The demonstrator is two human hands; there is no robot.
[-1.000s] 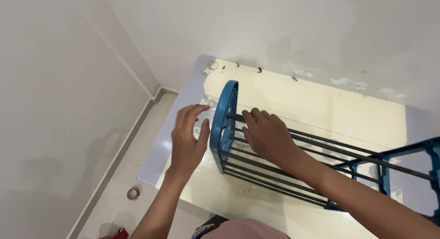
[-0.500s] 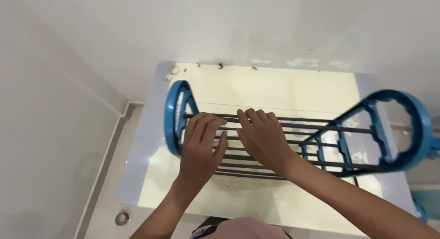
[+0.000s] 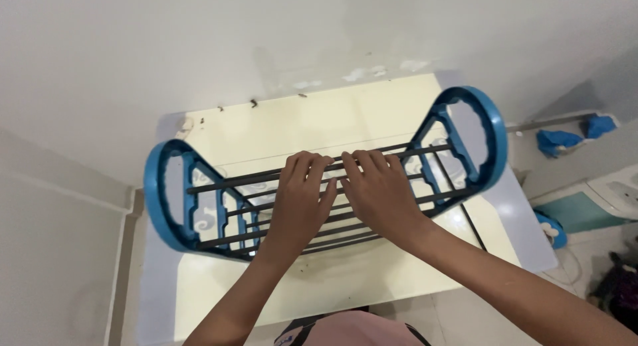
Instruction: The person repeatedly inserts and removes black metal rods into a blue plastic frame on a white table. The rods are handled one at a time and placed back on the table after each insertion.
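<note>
Table (image 3: 372,113) — rack (image 3: 199,206) legs seemingly hidden

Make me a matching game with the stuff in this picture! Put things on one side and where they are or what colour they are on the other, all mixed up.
Things:
1. left hand
2. right hand
3. rack end frames
4. table top

Descriptions:
A. pale yellow
B. blue
C. flat on the dark rods, nearer the rack's left end
D. flat on the dark rods, nearer the rack's right end

Pairs: 1-C, 2-D, 3-B, 4-A
</note>
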